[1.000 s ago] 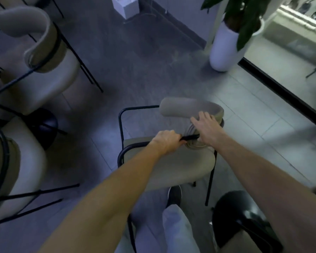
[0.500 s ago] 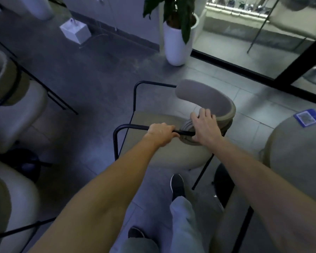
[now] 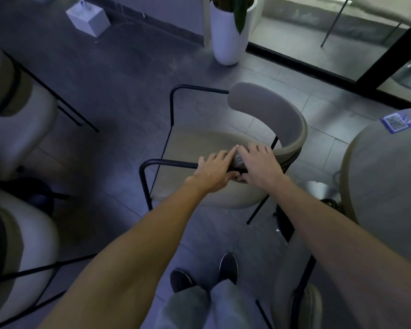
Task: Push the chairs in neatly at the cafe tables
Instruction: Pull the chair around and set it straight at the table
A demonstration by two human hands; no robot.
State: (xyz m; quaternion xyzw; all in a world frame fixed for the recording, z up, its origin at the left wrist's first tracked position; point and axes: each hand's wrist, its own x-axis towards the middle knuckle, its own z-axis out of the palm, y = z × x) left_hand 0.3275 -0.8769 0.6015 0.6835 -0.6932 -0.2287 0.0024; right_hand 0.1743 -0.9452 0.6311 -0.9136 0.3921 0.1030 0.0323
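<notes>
A beige cushioned chair (image 3: 199,143) with a thin black frame and a curved backrest (image 3: 271,108) stands on the floor in front of me, just left of a round beige cafe table (image 3: 389,174). My left hand (image 3: 211,172) lies on the near black arm rail, fingers straightened, thumb under the rail. Beside it, touching it, my right hand (image 3: 261,167) covers the near end of the backrest, with its fingers over the top and its thumb below.
Two matching chairs (image 3: 17,129) (image 3: 22,245) stand at the left; another chair (image 3: 292,281) is at the bottom right by the table. A white planter (image 3: 226,36) and white box (image 3: 88,16) stand at the back wall. My shoes (image 3: 228,267) are behind the chair.
The view has swung right, bringing the round table into sight. The chair has turned and sits nearer the table. My left hand went from a fist on the rail to straight fingers.
</notes>
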